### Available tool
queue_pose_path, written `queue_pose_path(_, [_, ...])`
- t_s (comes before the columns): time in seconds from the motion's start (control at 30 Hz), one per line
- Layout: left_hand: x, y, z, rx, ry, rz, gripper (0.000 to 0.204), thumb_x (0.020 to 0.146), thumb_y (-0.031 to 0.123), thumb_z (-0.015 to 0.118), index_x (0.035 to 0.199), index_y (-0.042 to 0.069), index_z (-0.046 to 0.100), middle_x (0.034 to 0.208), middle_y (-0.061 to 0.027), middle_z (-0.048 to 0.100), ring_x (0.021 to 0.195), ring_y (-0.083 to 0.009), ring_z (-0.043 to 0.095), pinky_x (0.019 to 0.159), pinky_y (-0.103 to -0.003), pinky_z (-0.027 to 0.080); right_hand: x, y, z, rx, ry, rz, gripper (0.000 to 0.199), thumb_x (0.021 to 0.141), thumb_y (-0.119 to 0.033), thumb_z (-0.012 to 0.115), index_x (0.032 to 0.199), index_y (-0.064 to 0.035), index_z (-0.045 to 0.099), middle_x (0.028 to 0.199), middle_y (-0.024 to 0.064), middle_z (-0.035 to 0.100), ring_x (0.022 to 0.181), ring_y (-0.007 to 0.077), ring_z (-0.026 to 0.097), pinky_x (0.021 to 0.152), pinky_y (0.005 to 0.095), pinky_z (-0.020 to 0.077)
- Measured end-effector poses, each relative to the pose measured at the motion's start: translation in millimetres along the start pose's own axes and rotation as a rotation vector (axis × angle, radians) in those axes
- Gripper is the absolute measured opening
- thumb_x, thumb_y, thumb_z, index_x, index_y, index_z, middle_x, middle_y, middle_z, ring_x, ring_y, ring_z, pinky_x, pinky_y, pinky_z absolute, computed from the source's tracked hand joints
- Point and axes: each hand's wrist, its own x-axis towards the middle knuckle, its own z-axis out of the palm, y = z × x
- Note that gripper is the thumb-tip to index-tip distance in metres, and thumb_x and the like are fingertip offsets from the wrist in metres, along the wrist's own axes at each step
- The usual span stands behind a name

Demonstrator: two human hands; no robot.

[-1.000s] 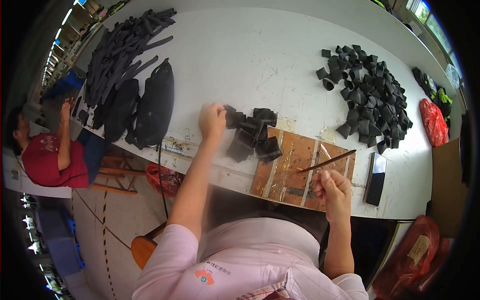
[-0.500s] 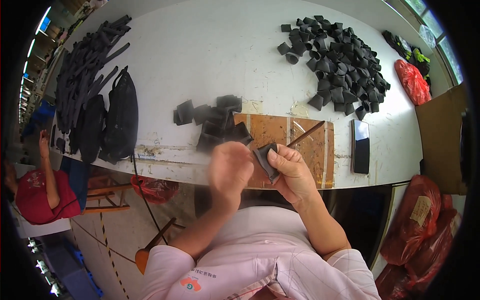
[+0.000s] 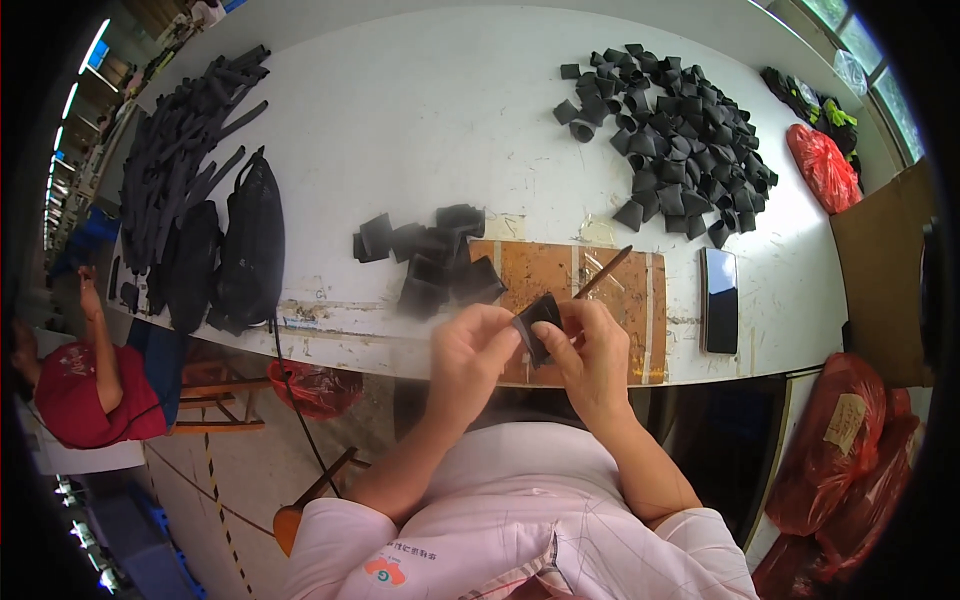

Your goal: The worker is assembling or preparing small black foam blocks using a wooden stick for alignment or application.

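Currently both hands work together at the near table edge, over a brown board. L hand and R hand are each closed on one small black piece, pinched between thumb and fingers of both; piece is held off the board, tilted, between the two hands. L hand is motion-blurred, so exact finger placement cannot be told.

Board lies flat on the white table, near edge. A thin stick lies slantwise on the board, just above R hand; contact w/ hand cannot be told.

Small heap of like black pieces sits at the board's upper-left corner, partly on it, near L hand. Large heap of black pieces lies further back, to the right, well apart from hands.

Dark phone lies flat just right of the board, screen dark.

Far left of table: bundle of long black strips, w/ black pouches beside it at the table edge.

Right rim: red bag on the table end; cardboard sheet next to it; more red bags low at right, off the table.

Another person in a red top sits lower left, apart from the worker. Red bag hangs under the table edge.
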Motion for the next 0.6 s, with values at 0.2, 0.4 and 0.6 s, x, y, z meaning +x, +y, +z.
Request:
queue_pose_path(0.2, [-4.1, -8.1, 14.9, -0.049, -0.100, 0.106, 0.008, 0.081, -0.002, 0.052, 0.088, -0.002, 0.057, 0.077, -0.0019, 0.060, 0.069, -0.0043, 0.055, 0.059, -0.018, 0.047, -18.0, -7.1, -1.8, -0.375, 0.161, -0.460, 0.021, 0.068, -0.008, 0.068, 0.085, -0.0016, 0.057, 0.076, 0.0104, 0.052, 0.064, 0.0220, 0.053, 0.049, 0.0317, 0.0426])
queue_pose_path(0.4, [-6.1, -5.3, 21.6, 0.392, 0.089, 0.419, 0.008, 0.077, -0.003, 0.056, 0.085, -0.003, 0.058, 0.068, -0.0056, 0.062, 0.058, -0.0068, 0.057, 0.051, -0.022, 0.048, -12.7, -6.2, 2.6, -0.496, 0.182, -0.621, 0.014, 0.068, 0.001, 0.061, 0.081, -0.0014, 0.055, 0.072, 0.0103, 0.050, 0.061, 0.0253, 0.051, 0.049, 0.0337, 0.0414])
queue_pose_path(0.6, [2.9, -12.2, 35.1, -0.079, 0.102, 0.089, 0.008, 0.076, -0.002, 0.054, 0.083, 0.001, 0.055, 0.066, -0.0037, 0.057, 0.045, -0.0074, 0.049, 0.039, -0.020, 0.038, -2.7, 11.2, 0.6, -0.560, 0.283, -0.561, 0.015, 0.065, 0.003, 0.060, 0.078, -0.0008, 0.054, 0.069, 0.0109, 0.048, 0.059, 0.0261, 0.050, 0.049, 0.0351, 0.0411])
